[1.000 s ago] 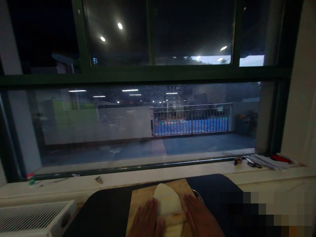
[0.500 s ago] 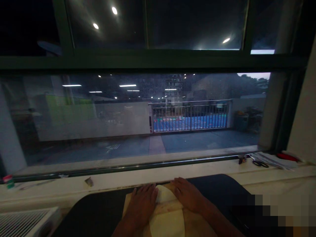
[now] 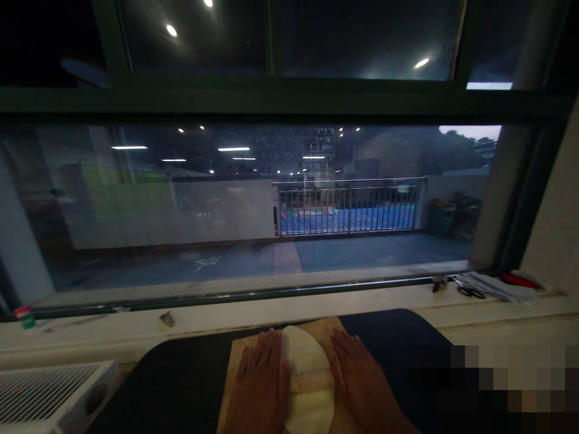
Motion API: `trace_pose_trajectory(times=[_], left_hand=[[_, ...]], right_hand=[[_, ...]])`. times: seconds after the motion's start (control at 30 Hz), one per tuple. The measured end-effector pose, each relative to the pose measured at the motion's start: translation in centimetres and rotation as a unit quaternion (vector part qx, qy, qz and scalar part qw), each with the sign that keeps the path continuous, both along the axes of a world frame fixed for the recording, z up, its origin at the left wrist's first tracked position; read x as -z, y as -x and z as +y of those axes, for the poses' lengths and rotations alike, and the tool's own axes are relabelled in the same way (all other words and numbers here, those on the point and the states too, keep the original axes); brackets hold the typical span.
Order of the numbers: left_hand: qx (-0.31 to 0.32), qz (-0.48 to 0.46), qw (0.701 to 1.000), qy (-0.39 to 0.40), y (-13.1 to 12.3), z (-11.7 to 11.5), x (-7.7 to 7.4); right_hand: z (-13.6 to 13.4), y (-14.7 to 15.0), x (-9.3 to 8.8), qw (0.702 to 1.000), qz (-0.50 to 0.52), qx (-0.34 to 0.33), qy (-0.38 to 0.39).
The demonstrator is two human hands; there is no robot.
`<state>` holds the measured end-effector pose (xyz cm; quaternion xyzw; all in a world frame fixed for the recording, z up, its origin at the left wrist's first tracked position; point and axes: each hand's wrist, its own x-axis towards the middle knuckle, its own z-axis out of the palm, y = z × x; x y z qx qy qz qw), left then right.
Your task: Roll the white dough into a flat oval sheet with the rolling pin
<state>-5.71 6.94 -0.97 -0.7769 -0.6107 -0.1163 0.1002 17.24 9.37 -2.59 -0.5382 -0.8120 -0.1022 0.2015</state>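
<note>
A flat oval of pale dough (image 3: 304,355) lies on a wooden board (image 3: 239,361) that rests on a dark mat (image 3: 181,380). A wooden rolling pin (image 3: 312,381) crosses the dough. My left hand (image 3: 262,389) lies flat with fingers stretched on the pin's left end. My right hand (image 3: 359,386) lies flat the same way on its right end. Both palms press down on the pin, and the dough shows between them.
A white windowsill (image 3: 226,316) runs behind the mat below a large window. Scissors (image 3: 470,292), papers and a red item (image 3: 518,281) sit on the sill at right. A small capped object (image 3: 25,317) stands at far left. A white slatted unit (image 3: 49,392) is at lower left.
My hands slid the rolling pin back toward me from the dough's far end, and the far edge of the dough is uncovered again. The camera shifted slightly.
</note>
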Motion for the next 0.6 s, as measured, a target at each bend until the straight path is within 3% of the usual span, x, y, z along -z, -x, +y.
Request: trace_pose_trajectory(times=[0.17,0.27,0.6], left_hand=[[0.046,0.005,0.998,-0.052,0.8,-2.4,2.3],[0.067,0.019,0.992,-0.104,1.4,-3.7,3.5],[0.137,0.078,0.975,-0.158,4.4,-4.2,6.8]], right_hand=[[-1.9,-1.0,2.8,0.992,-0.02,-0.016,-0.123],[-3.1,-1.6,3.5,0.982,-0.009,-0.037,-0.185],[-5.9,-2.9,3.1,0.975,0.095,-0.127,-0.155]])
